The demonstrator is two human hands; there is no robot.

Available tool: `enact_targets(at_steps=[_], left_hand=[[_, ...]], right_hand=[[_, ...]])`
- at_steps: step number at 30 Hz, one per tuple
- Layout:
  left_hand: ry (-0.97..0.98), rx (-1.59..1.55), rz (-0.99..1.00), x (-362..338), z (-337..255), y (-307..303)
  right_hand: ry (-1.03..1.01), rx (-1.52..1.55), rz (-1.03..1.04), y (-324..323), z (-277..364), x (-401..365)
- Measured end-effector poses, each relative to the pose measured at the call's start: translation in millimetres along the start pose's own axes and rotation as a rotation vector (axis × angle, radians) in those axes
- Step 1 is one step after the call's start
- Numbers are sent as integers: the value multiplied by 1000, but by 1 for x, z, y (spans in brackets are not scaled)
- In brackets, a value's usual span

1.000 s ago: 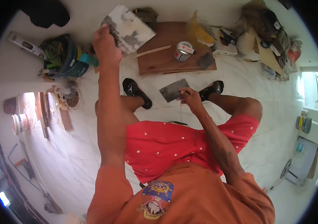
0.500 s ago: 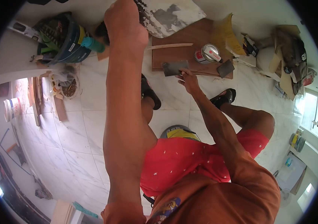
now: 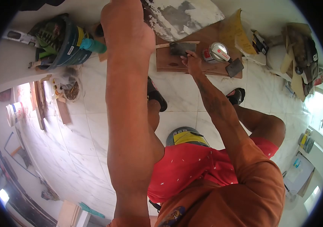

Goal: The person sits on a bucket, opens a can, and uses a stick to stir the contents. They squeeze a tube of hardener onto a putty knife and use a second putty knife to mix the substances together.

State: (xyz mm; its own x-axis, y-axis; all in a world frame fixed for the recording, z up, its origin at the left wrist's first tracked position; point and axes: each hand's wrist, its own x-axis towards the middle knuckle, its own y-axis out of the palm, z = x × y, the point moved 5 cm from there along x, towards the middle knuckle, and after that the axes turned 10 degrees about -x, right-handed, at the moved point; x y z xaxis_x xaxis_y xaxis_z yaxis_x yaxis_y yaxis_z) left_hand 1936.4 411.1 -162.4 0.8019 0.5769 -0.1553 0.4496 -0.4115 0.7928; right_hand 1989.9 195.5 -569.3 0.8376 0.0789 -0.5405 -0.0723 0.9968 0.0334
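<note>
My left hand point(image 3: 125, 19) is raised close to the camera, its fingers closed. Beside it, a flat board point(image 3: 186, 17) smeared with white and grey putty reaches out to the right; the left hand appears to grip its near edge, though the grip itself is hidden. My right hand point(image 3: 193, 62) pinches a dark rectangular putty spreader point(image 3: 180, 48) by its lower right part, just below the board. A similar dark spreader blade point(image 3: 234, 68) lies on the brown wooden sheet point(image 3: 169, 66). To the right of my right hand stands a can point(image 3: 218, 52) with a red-and-white object across its lid.
Thin wooden sticks point(image 3: 163, 45) lie on the sheet. A dark bucket point(image 3: 67, 51) with a teal bottle point(image 3: 93, 45) stands at upper left. Another lidded bucket point(image 3: 184, 133) sits by my legs. A yellow bag point(image 3: 239, 32) and piled materials point(image 3: 299, 56) line the right wall.
My right hand has moved up with the spreader, closer to the putty-smeared board. The board has shifted right and slightly down. The view has also shifted a little.
</note>
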Motion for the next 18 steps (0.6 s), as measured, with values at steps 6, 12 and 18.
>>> enact_targets(at_steps=[6, 12, 18], left_hand=[[12, 5, -3, -4, 4, 6], [18, 33, -55, -7, 5, 10], [34, 36, 34, -14, 12, 15]], right_hand=[[15, 51, 90, -5, 5, -2], [-36, -117, 174, -20, 3, -25], [94, -149, 52, -57, -28, -33]])
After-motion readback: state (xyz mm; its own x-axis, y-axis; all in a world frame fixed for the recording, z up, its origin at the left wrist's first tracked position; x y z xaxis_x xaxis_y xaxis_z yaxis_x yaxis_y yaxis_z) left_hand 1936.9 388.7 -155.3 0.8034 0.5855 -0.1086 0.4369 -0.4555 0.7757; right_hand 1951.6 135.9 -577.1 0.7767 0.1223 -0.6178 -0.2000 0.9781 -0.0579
